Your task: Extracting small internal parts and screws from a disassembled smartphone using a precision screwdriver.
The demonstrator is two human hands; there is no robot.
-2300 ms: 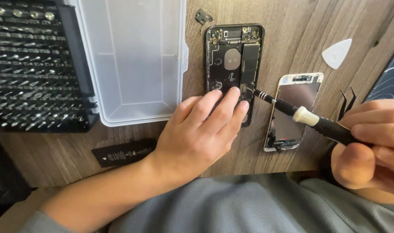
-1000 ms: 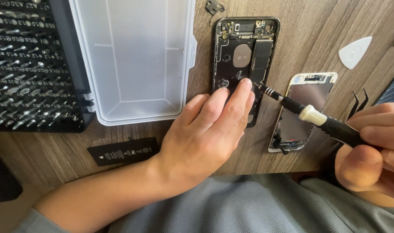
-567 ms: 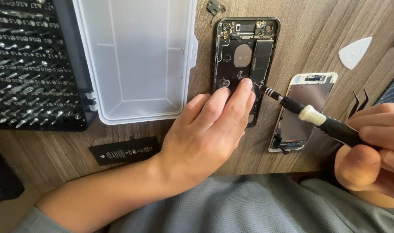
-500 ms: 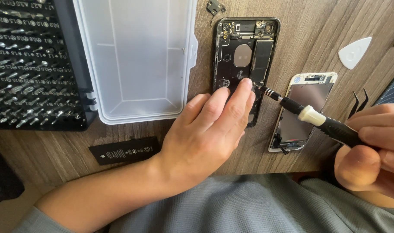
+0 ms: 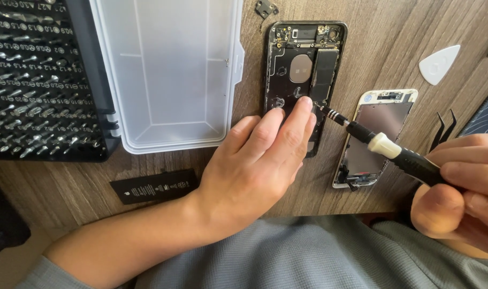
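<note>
The opened phone body (image 5: 304, 69) lies on the wooden table (image 5: 383, 32), its inside parts in view. The screen panel (image 5: 373, 136) is already off and rests just beside it on the right, and the flat black battery (image 5: 154, 185) with a white label lies apart, near the left forearm. So I judge the opening work is done, while small parts inside the body remain in place.

The left hand (image 5: 260, 160) lies flat, fingers extended, pressing on the lower part of the phone body. The right hand (image 5: 460, 192) is closed around the black precision screwdriver (image 5: 386, 147), whose tip meets the body's right edge beside the left fingertips.

At left stands a black bit case (image 5: 40, 80) with rows of bits, its clear plastic lid (image 5: 172, 72) open beside it. A white triangular pick (image 5: 439, 64) and black tweezers (image 5: 442, 131) lie at right.
</note>
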